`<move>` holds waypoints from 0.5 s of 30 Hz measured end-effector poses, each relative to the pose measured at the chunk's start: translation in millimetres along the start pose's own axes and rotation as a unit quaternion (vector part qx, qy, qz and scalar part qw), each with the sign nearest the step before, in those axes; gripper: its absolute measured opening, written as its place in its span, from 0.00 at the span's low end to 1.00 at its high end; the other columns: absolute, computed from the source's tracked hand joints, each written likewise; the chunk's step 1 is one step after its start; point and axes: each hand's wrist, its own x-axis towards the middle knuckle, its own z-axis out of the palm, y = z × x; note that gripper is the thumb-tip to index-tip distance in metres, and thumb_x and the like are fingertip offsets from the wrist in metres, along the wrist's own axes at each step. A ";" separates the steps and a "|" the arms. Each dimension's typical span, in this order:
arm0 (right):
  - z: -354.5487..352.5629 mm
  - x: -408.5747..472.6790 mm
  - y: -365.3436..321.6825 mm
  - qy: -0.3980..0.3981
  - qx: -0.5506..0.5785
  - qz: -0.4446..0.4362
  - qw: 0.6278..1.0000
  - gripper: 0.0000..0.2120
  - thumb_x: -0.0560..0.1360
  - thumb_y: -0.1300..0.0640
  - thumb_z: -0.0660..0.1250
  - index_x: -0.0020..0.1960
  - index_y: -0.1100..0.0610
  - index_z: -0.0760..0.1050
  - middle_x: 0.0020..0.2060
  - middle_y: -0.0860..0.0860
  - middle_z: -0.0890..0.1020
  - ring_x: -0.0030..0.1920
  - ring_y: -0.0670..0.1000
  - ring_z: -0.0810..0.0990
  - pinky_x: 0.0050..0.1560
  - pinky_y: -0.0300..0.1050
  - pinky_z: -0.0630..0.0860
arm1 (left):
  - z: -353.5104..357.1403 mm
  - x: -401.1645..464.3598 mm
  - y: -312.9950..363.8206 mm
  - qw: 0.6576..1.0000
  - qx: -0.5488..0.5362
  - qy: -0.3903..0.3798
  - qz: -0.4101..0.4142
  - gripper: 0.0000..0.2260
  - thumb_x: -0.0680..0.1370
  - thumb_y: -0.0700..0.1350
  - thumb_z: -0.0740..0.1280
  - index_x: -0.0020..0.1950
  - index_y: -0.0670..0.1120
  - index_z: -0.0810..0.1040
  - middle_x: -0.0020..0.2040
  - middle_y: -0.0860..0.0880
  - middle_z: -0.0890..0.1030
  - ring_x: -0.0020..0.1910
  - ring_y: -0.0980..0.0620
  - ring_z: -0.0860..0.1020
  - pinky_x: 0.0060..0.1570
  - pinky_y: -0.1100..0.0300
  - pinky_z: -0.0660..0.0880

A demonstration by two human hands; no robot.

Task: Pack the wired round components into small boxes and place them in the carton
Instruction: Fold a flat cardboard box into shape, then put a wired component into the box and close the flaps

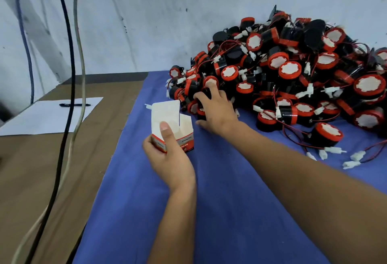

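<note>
A big pile of round components (293, 71), black with red caps, white centres and red-black wires ending in white plugs, fills the right back of the blue cloth (219, 201). My left hand (169, 155) grips a small white box (176, 125) with red and grey print; its top flaps stand open. My right hand (213, 106) reaches into the left foot of the pile, fingers spread over one round component (196, 107); whether it has closed on it is hidden by the hand. No carton is in view.
Brown cardboard (52, 169) covers the table left of the cloth, with a white sheet (48, 117) and a black pen (74, 105) on it. Three cables (71, 75) hang down at the left. A white wall stands close behind. Loose white plugs (335, 155) lie at the right.
</note>
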 end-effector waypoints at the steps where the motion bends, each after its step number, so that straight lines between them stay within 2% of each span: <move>1: -2.6 -2.6 -2.9 0.029 -0.003 -0.010 1.000 0.32 0.71 0.48 0.79 0.70 0.47 0.69 0.76 0.56 0.56 0.68 0.64 0.64 0.63 0.63 0.75 | 0.3 -0.7 -0.5 1.000 0.005 -0.001 -0.003 0.24 0.73 0.72 0.63 0.47 0.51 0.72 0.41 0.61 0.80 0.39 0.63 0.80 0.36 0.68 0.74; 4: -13.5 -24.8 -4.7 0.070 -0.012 -0.046 0.996 0.20 0.72 0.49 0.78 0.59 0.50 0.75 0.71 0.57 0.61 0.62 0.61 0.66 0.52 0.58 0.79 | 0.4 0.1 -3.1 0.999 0.026 0.006 -0.018 0.21 0.77 0.70 0.60 0.45 0.52 0.71 0.46 0.55 0.81 0.44 0.58 0.81 0.42 0.59 0.76; 6: -21.5 -51.4 2.6 0.024 -0.021 -0.047 0.998 0.18 0.74 0.47 0.76 0.60 0.49 0.75 0.72 0.57 0.60 0.65 0.61 0.64 0.52 0.57 0.78 | 1.1 -0.9 -3.5 0.999 0.038 0.012 -0.019 0.22 0.79 0.69 0.57 0.44 0.51 0.71 0.46 0.52 0.82 0.46 0.52 0.82 0.44 0.55 0.76; 8: -25.4 -86.1 15.8 -0.031 -0.035 -0.007 0.999 0.20 0.76 0.43 0.72 0.65 0.47 0.74 0.67 0.56 0.67 0.67 0.62 0.64 0.55 0.56 0.77 | 2.6 -2.8 -2.9 0.999 0.049 0.009 -0.009 0.23 0.81 0.67 0.56 0.45 0.48 0.71 0.44 0.54 0.81 0.46 0.53 0.81 0.42 0.57 0.74; 9: -27.9 -106.5 24.9 -0.031 -0.043 0.027 0.998 0.20 0.78 0.42 0.70 0.67 0.47 0.74 0.64 0.55 0.69 0.67 0.61 0.65 0.53 0.54 0.77 | 4.3 -5.9 -2.3 0.998 0.057 -0.001 -0.003 0.23 0.82 0.66 0.56 0.46 0.47 0.71 0.44 0.55 0.80 0.45 0.53 0.80 0.42 0.57 0.73; 12: -44.4 -160.4 49.5 0.061 -0.056 0.129 0.988 0.18 0.76 0.46 0.72 0.65 0.46 0.76 0.55 0.52 0.72 0.60 0.57 0.69 0.43 0.49 0.72 | 8.1 -16.7 -4.2 0.995 0.082 -0.055 0.017 0.22 0.84 0.64 0.55 0.51 0.45 0.70 0.44 0.57 0.78 0.44 0.59 0.78 0.42 0.58 0.72; 15: -69.5 -192.7 69.7 0.190 -0.039 0.191 0.962 0.21 0.69 0.50 0.77 0.58 0.53 0.75 0.47 0.52 0.74 0.53 0.58 0.69 0.38 0.48 0.67 | 9.7 -29.6 -6.3 0.981 0.107 -0.152 0.058 0.19 0.84 0.64 0.56 0.56 0.47 0.68 0.47 0.57 0.78 0.42 0.68 0.77 0.37 0.70 0.71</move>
